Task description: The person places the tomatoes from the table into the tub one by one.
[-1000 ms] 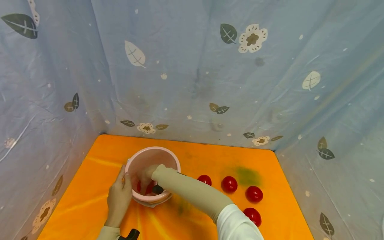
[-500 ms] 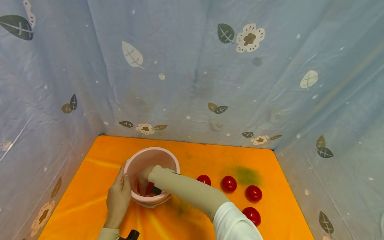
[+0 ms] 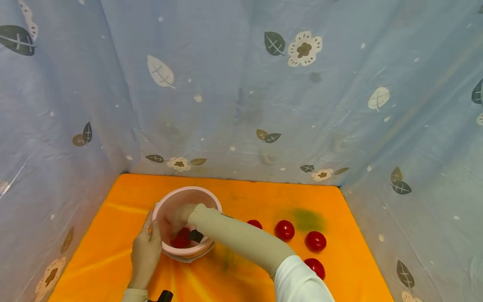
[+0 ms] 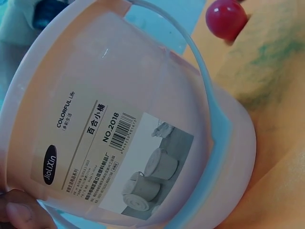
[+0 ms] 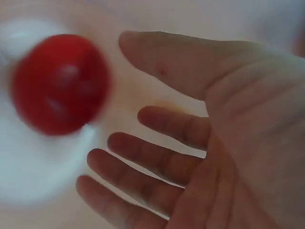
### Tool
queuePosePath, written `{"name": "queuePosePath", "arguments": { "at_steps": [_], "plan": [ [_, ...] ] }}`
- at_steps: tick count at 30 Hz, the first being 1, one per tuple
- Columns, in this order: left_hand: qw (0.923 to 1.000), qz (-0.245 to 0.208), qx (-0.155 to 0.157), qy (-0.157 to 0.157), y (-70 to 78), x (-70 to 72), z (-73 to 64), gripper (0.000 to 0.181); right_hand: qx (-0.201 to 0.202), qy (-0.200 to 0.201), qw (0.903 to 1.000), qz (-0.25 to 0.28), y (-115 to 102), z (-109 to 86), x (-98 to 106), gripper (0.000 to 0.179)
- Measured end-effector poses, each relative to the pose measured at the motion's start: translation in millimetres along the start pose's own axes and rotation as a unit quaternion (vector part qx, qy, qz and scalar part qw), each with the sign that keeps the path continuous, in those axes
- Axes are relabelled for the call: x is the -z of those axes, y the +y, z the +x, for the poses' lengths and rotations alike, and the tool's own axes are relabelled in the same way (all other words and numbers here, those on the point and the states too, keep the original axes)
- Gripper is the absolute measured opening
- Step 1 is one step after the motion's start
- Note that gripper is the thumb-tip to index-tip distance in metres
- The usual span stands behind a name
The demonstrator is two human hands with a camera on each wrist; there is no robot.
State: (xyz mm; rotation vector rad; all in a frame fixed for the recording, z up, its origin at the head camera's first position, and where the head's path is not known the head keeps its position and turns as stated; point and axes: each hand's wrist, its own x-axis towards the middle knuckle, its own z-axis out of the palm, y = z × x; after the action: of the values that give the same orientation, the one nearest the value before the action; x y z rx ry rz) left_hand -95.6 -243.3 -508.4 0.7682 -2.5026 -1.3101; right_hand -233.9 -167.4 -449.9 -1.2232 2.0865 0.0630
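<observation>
A pale pink plastic bucket (image 3: 188,251) stands on the left of the table, its printed label (image 4: 109,157) facing the left wrist camera. My left hand (image 3: 145,253) holds the bucket's left side by the rim, thumb nearest the camera. Deep inside the bucket is my right hand (image 3: 179,218), partly hidden by its sleeve. The right wrist view shows this hand (image 4: 21,214) (image 5: 190,143) with fingers spread and holding nothing. Apart from its fingertips, a glossy red round thing like a tomato (image 5: 62,85) lies at the bucket's bottom.
Several more red round things (image 3: 284,230) lie right of the bucket, one partly behind the right forearm. An orange cloth (image 3: 249,195) covers the table. Blue patterned curtains (image 3: 226,105) enclose its back and sides. The bucket's handle (image 4: 202,71) hangs down its outside.
Inside the bucket, my right hand has come away from the red round thing, which now shows more fully. The left hand stays at the bucket. The head view has shifted slightly.
</observation>
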Motion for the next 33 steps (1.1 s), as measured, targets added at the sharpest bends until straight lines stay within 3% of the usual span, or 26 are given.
{"name": "queuePosePath", "arguments": {
  "at_steps": [3,7,12,16,21,28,30,33],
  "plan": [
    [1.0,0.003,0.005,-0.003,0.4,-0.8,0.0,0.059,-0.005,0.03,0.9995,0.003,5,-14.4,8,0.023],
    [1.0,0.006,0.006,0.002,0.0,1.4,0.9,0.058,0.01,0.113,0.992,0.055,13,-56.6,33,0.038],
    [0.9999,0.001,0.012,0.003,-0.6,4.6,-0.3,0.057,0.045,0.218,0.9659,0.131,31,-118.8,55,0.041],
    [0.9998,-0.01,0.017,-0.009,-1.4,4.1,-1.1,0.057,0.02,0.288,0.9424,0.169,55,-166.3,52,0.038],
    [0.9998,-0.004,0.017,-0.011,-2.0,2.1,-3.5,0.056,-0.037,0.385,0.9034,0.185,96,-215.4,13,0.028],
    [0.9994,-0.01,0.022,-0.024,-1.8,2.7,-3.5,0.056,-0.111,0.514,0.8365,0.154,128,-252.2,-80,0.015],
    [0.9993,-0.012,0.024,-0.025,-1.1,3.0,-3.3,0.057,-0.142,0.528,0.8239,0.149,131,-258.0,-109,0.015],
    [0.9993,-0.011,0.026,-0.025,-0.9,2.8,-4.5,0.056,-0.19,0.521,0.8159,0.164,134,-263.2,-151,0.015]
  ]
}}
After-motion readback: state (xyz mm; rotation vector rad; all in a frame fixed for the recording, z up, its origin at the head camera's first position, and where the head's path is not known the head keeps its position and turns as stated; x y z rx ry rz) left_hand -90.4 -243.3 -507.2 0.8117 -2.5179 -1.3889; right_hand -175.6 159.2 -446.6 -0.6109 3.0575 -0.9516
